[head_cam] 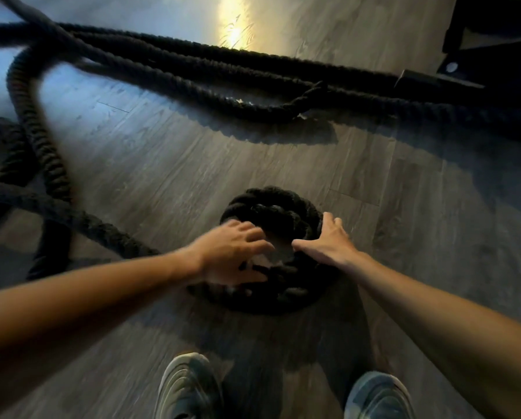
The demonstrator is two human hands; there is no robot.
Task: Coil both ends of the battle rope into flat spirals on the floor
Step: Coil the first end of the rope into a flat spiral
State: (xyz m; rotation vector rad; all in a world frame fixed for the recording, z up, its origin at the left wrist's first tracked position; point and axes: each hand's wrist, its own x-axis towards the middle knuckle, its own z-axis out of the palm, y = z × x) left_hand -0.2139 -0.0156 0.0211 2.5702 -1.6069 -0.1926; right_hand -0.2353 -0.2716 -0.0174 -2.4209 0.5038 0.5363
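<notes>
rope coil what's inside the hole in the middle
Inside the rope coil, bare floor shows. The left hand covers the hole's near-left part, so anything there is hidden.

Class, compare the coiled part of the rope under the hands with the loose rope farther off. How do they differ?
The coiled part is wound into a tight ring; the loose rope sprawls in long lines. The left hand and right hand touch the coiled part; nothing touches the loose rope. The coiled part lies near the shoes, the loose rope farther off. Both are thick black rope on the floor.
</notes>
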